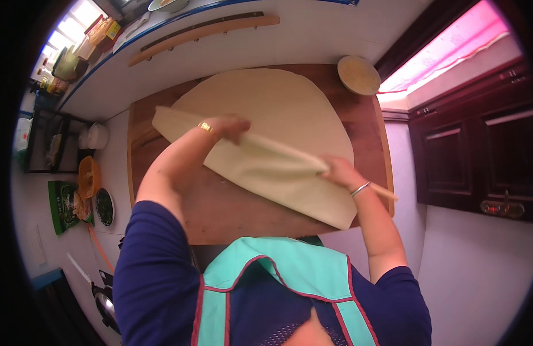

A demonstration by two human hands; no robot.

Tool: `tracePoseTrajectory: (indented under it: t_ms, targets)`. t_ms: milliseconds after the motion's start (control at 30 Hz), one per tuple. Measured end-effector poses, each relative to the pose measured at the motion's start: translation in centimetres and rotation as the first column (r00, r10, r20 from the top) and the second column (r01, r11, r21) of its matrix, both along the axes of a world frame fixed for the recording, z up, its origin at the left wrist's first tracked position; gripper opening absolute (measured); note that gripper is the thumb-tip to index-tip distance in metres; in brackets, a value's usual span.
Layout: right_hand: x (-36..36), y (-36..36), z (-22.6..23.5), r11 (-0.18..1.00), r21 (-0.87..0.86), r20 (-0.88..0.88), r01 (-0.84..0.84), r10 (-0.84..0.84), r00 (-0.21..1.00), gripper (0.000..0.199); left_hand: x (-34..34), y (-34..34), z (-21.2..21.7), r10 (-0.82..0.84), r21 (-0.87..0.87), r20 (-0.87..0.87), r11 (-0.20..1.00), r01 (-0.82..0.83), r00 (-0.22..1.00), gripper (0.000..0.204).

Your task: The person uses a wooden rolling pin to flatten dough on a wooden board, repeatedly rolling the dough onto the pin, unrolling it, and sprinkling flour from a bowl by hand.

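Note:
A large, thin sheet of pale dough [272, 95] covers much of the wooden board, with its near part lifted and draped over a long rolling pin [387, 192]. The pin lies slantwise, from far left to near right, and its bare wooden end sticks out beyond my right hand [337, 171]. That hand is closed around the pin and the dough on it. My left hand [229, 127], somewhat blurred, has its fingers curled over the dough-wrapped pin left of the middle. A loose flap of dough hangs toward me between and below the hands.
The wooden board [220, 213] fills the middle. A round pale lidded or flat dish [359, 75] stands at its far right corner. Dark red cabinets [474, 150] are on the right. Baskets, including an orange one [89, 176], and a shelf rack [53, 141] stand left.

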State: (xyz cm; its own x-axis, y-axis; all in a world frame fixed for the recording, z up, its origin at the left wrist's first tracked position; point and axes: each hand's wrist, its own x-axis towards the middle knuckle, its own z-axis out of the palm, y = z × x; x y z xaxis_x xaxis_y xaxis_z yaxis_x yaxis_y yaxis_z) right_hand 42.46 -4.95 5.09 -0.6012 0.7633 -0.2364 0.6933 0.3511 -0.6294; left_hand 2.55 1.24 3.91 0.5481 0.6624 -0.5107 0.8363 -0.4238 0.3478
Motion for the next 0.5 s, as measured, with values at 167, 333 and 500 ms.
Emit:
tracePoseTrajectory:
  t_ms: [167, 333, 500]
  targets:
    - [0.7, 7.1, 3.1, 0.894, 0.44, 0.03, 0.085, -0.109, 0.994, 0.046, 3.6, 4.1, 1.0, 0.203, 0.516, 0.032, 0.835, -0.19, 0.979, 0.029]
    - [0.8, 0.8, -4.2, 0.94, 0.336, -0.129, 0.053, -0.01, 0.992, 0.05, 2.8, -0.5, -2.6, 0.192, 0.55, 0.098, 0.807, -0.214, 0.976, 0.023]
    - [-4.3, -7.8, -4.8, 0.96, 0.274, -0.189, 0.053, 0.0, 0.982, 0.049, -0.1, -6.0, -2.3, 0.163, 0.667, 0.13, 0.716, -0.208, 0.978, 0.019]
